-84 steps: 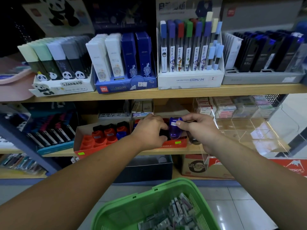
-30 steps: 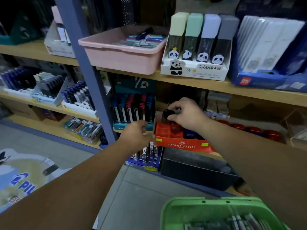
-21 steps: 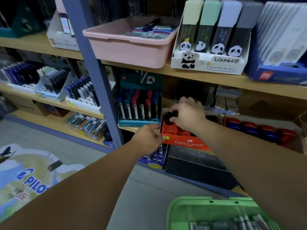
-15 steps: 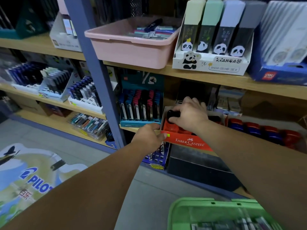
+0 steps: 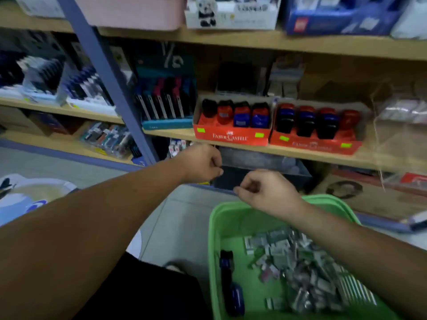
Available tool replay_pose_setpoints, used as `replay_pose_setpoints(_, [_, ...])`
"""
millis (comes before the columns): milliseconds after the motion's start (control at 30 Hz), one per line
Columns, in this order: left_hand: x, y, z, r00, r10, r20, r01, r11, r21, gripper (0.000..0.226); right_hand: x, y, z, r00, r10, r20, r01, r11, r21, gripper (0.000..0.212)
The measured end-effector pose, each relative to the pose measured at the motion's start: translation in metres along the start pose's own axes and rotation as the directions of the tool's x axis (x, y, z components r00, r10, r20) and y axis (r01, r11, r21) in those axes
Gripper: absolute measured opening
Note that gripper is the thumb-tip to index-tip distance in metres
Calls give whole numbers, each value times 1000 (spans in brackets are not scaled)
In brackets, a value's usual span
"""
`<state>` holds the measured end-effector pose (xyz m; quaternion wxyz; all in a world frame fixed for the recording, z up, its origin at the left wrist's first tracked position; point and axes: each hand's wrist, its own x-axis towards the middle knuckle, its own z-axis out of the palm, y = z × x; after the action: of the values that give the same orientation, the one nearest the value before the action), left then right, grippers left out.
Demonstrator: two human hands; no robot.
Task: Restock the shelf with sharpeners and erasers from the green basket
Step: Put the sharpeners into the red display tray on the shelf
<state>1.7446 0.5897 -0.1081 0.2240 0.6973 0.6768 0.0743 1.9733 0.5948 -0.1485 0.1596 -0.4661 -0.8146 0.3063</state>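
The green basket sits low at the right, holding a pile of wrapped erasers and two dark blue sharpeners. On the middle shelf stand two red Faber-Castell trays: the left tray has a row of black, red and blue sharpeners, and the right tray is also filled. My left hand hangs below the shelf edge, loosely curled and holding nothing. My right hand hovers over the basket's far rim, fingers loosely curled, also holding nothing.
A blue shelf post slants down left of the trays, with a teal pen display beside it. A dark bin and a cardboard box sit under the shelf. A clear acrylic case stands at the right.
My right hand has let go of the black sharpener in the left tray. Both hands have dropped from the shelf toward the basket, and the view has tilted down.
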Motion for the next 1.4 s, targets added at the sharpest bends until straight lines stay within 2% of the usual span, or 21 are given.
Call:
replay_pose_setpoints(67, [-6,12,26,998,58,35,-60,997,55,11,-31,30,33,953,152,261,-194,970,145,22])
replay_pose_setpoints(133, [-14,24,60,992,90,88,-96,994,58,10,-62,63,78,835,282,473,-384,914,134,14])
replay_pose_setpoints(233, [-26,37,116,973,122,198,-137,989,63,19,-97,103,138,697,418,583,-570,816,96,54])
replay_pose_setpoints(367, [-43,31,161,935,144,323,-235,935,265,25,-115,115,169,589,430,685,-633,772,59,77])
replay_pose_setpoints(500, [-45,27,171,898,141,416,-334,834,438,36,-110,117,186,478,398,783,-698,713,63,71])
replay_pose_setpoints(567, [-41,28,171,890,120,439,-336,824,457,41,-108,118,194,413,377,829,-713,701,36,72])
replay_pose_setpoints(700, [-34,30,173,840,75,538,-374,797,474,42,-101,119,198,352,333,875,-691,723,3,79])
replay_pose_setpoints(800, [-25,35,174,789,28,614,-346,845,407,50,-102,122,202,247,282,927,-654,755,-56,67])
replay_pose_setpoints(867, [-18,36,171,772,17,636,-294,896,333,57,-103,124,203,234,223,946,-603,797,-38,58])
replay_pose_setpoints(967, [-10,39,170,746,5,666,-231,940,252,63,-104,129,194,268,205,942,-577,817,-14,54])
replay_pose_setpoints(1100, [-5,36,188,718,-28,695,-211,943,256,66,-105,143,160,282,238,929,-722,690,42,46])
replay_pose_setpoints(1233, [-8,28,230,690,-84,719,-185,940,287,77,-103,157,110,357,329,874,-773,630,78,53])
replay_pose_setpoints(1333, [-16,22,265,652,-122,748,-277,880,385,90,-108,165,80,417,342,843,-827,528,195,39])
replay_pose_setpoints(1400, [-20,20,278,672,-111,732,-337,835,436,93,-115,168,68,451,350,821,-851,447,277,29])
